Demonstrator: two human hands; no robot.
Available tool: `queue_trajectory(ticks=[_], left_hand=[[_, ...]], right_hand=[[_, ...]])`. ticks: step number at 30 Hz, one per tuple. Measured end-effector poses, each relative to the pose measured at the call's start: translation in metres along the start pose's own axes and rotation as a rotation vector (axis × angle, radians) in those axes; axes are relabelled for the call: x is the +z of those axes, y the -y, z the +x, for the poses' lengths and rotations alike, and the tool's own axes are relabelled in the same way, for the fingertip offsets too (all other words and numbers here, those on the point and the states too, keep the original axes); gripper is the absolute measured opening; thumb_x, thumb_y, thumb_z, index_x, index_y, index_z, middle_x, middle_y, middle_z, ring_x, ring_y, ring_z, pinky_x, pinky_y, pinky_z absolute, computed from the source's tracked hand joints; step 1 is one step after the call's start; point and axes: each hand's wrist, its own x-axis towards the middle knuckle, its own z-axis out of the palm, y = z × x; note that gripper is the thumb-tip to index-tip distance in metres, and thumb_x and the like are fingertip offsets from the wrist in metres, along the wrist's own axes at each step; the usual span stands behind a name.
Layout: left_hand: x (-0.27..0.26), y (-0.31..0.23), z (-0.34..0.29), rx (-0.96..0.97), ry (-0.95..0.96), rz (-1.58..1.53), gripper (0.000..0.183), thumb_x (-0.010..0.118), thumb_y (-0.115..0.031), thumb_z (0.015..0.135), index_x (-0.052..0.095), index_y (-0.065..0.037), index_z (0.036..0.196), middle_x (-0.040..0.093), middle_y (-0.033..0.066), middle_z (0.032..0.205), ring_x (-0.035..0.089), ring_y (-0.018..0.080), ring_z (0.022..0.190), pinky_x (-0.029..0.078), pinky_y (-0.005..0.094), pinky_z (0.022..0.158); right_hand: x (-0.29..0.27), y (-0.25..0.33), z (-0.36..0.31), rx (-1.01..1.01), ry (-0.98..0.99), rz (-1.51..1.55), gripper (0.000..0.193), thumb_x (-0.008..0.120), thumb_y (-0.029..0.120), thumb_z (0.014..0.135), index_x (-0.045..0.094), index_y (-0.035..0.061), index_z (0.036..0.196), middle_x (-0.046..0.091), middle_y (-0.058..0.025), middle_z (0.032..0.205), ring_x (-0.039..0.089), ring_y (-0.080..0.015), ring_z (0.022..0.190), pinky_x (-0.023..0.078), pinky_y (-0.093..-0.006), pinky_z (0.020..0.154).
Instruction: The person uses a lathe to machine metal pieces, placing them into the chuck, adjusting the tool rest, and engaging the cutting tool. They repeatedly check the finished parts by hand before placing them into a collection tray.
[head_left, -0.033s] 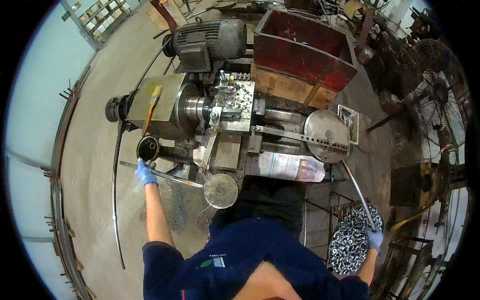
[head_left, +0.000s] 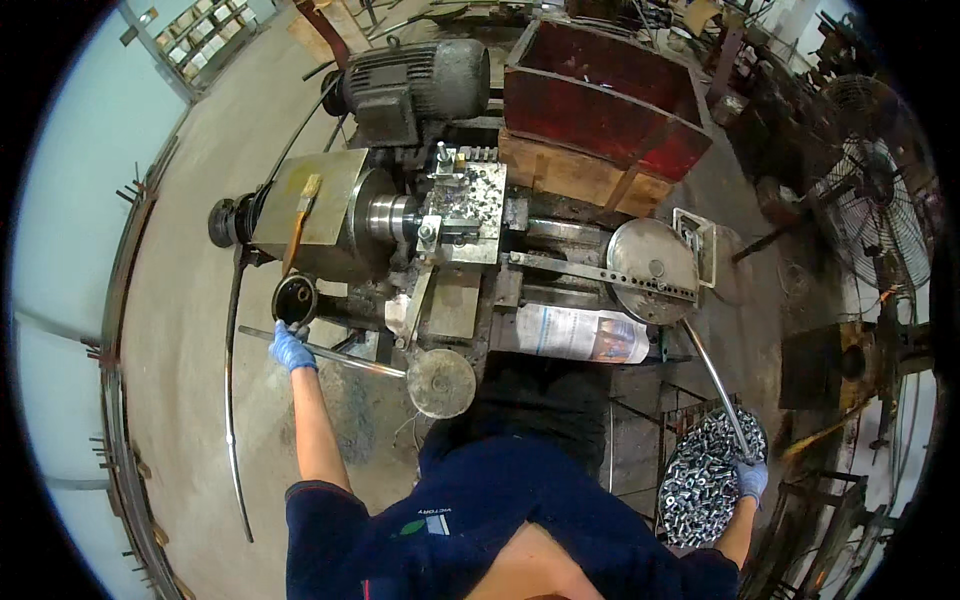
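My left hand (head_left: 292, 350), in a blue glove, is at the front rim of a small round pot (head_left: 313, 299) with a dark inside. Its fingers are closed at the rim; what they pinch is hidden. A metal lever (head_left: 350, 361) passes by this hand and runs to a round disc (head_left: 441, 383). My right hand (head_left: 751, 481), gloved too, lies over an oval basin full of small metal cylindrical parts (head_left: 697, 490). Its fingers are curled at the lower end of a second lever (head_left: 712, 372); I cannot see whether they grip it or a part.
Ahead stands a machine with a metal fixture plate (head_left: 478, 205) strewn with chips, and a motor (head_left: 420, 88). A brush (head_left: 302, 222) lies on the housing. A red bin (head_left: 605, 95), a large disc (head_left: 640, 250), newspaper (head_left: 570, 334) and a fan (head_left: 880, 210) are around.
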Motion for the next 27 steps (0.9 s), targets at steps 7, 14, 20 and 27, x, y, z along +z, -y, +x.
queue_trajectory(ticks=[7,14,20,27], left_hand=[[0.002,0.000,-0.006,0.006,0.035,-0.024,0.017,0.054,-0.015,0.085,0.051,0.001,0.079,0.060,0.0135,0.066,0.055,0.0195,0.044,0.049,0.0296,0.041],[0.004,-0.002,-0.009,0.001,0.013,-0.031,0.014,0.054,-0.010,0.083,0.051,0.001,0.075,0.059,0.0129,0.065,0.055,0.0194,0.045,0.049,0.0287,0.041],[0.007,-0.003,-0.009,-0.003,-0.017,-0.021,0.011,0.053,-0.008,0.082,0.051,0.002,0.077,0.059,0.0127,0.063,0.056,0.0202,0.045,0.050,0.0302,0.040],[0.004,0.001,-0.005,0.014,-0.009,0.011,0.011,0.054,-0.008,0.081,0.051,0.003,0.078,0.059,0.0135,0.063,0.058,0.0213,0.046,0.051,0.0306,0.040]], right_hand=[[-0.023,0.026,-0.029,0.019,0.002,-0.048,0.053,0.072,0.037,0.059,0.062,0.0011,0.097,0.061,-0.0228,0.098,0.058,-0.0390,0.092,0.046,-0.0421,0.078],[-0.013,0.023,-0.029,0.101,-0.023,-0.105,0.054,0.071,0.040,0.062,0.062,0.0007,0.097,0.060,-0.0242,0.098,0.057,-0.0388,0.095,0.046,-0.0427,0.081],[-0.017,0.026,-0.035,0.118,0.012,-0.089,0.054,0.071,0.039,0.063,0.061,-0.0008,0.099,0.060,-0.0261,0.097,0.057,-0.0390,0.096,0.046,-0.0423,0.081],[-0.017,0.029,-0.038,0.101,0.021,-0.089,0.047,0.069,0.032,0.063,0.063,-0.0009,0.095,0.060,-0.0264,0.097,0.058,-0.0383,0.094,0.046,-0.0417,0.082]])
